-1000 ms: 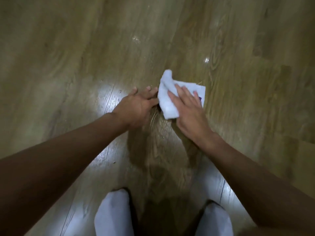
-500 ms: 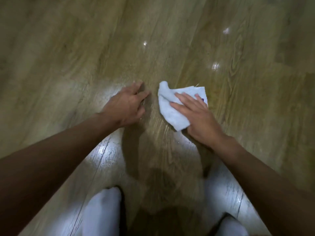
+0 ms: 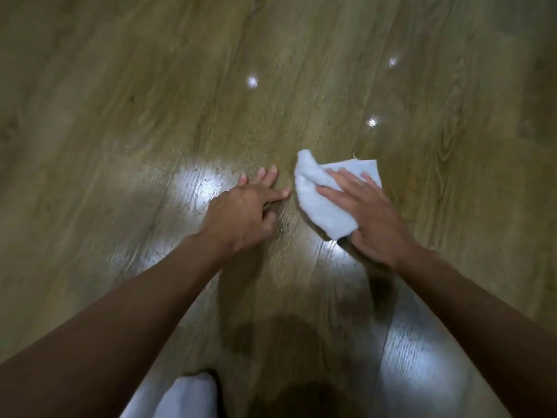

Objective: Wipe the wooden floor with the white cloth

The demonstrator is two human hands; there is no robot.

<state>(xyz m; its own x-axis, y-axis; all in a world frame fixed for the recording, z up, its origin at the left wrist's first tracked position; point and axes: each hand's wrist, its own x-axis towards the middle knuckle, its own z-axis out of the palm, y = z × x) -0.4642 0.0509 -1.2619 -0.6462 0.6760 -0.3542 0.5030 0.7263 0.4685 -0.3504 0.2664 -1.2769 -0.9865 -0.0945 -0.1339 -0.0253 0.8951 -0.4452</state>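
The right hand [image 3: 372, 218] lies flat on the white cloth [image 3: 325, 203], fingers spread wide and pressing it down onto the wooden floor [image 3: 150, 86]. The cloth is crumpled, with a bunched fold sticking up at its far left corner and a flat edge showing beyond the fingertips on the far side; its near end is tucked under the palm. It sits a little right of the middle of the scene. The left hand [image 3: 244, 212] rests on the bare floor just beside the cloth, to its left, not touching it; its fingers are loosely spread and bent, tips on the boards, holding nothing. Both bare forearms reach in from the near edge. The boards are shiny, with bright patches of reflected light near the left hand and under the right arm, and three small glints farther off. A white trouser leg [image 3: 187, 396] shows at the near edge
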